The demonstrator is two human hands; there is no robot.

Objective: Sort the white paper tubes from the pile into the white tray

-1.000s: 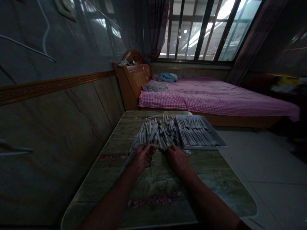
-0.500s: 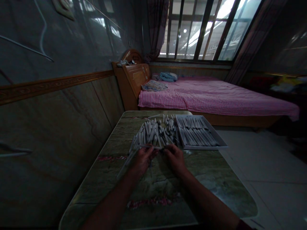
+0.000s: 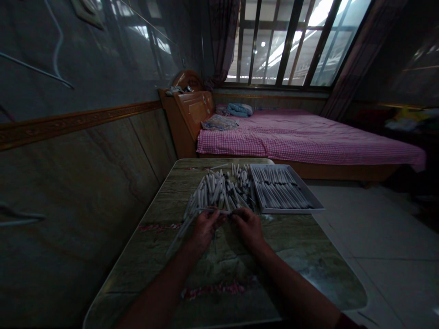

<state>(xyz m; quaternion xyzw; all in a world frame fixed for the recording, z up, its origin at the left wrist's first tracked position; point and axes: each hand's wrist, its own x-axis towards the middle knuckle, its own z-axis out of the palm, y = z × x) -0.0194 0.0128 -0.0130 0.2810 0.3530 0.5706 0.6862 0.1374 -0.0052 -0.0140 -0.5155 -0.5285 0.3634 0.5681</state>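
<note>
My left hand (image 3: 206,225) is closed on a thin white pen-like stick (image 3: 221,211), which lies level across my fingertips. Its dark right end is pinched by my right hand (image 3: 247,225). Just beyond both hands, a loose pile of white sticks (image 3: 213,188) and smaller dark-ended pieces (image 3: 243,178) spreads over the table. To the right of the pile stands a shallow white tray (image 3: 291,211) holding two rows of similar sticks. Some thin clear rods (image 3: 178,235) lie beside my left hand.
The green marble-patterned table (image 3: 219,269) has rounded corners. Behind it is a bed with a pink checked cover (image 3: 291,137) and a wooden headboard (image 3: 192,112). A tiled wall (image 3: 78,196) runs along the left.
Both hands stay nearly in place, with the stick still between them. The whole view has shifted very slightly.
</note>
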